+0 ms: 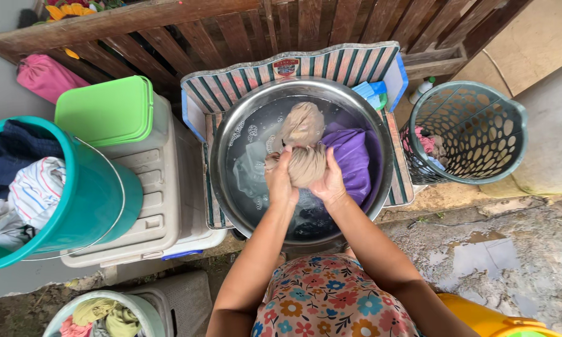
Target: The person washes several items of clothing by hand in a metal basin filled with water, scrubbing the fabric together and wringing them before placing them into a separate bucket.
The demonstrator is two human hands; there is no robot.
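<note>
A large steel basin (224,140) holds soapy water and wet clothes. My left hand (279,181) and my right hand (331,182) both grip a bunched beige garment (306,163) over the middle of the basin. The rest of that beige cloth (302,122) trails into the water behind my hands. A purple garment (352,153) lies in the basin's right half, touching my right hand. Dark cloth (315,224) lies under water near the front rim.
A teal bucket (93,200) of mixed clothes stands at left on a grey plastic box (162,200) with a green lid (106,111). A teal laundry basket (474,131) stands at right. Striped washboard (293,65) behind basin, wooden fence beyond. Wet concrete ground (480,249) lies right.
</note>
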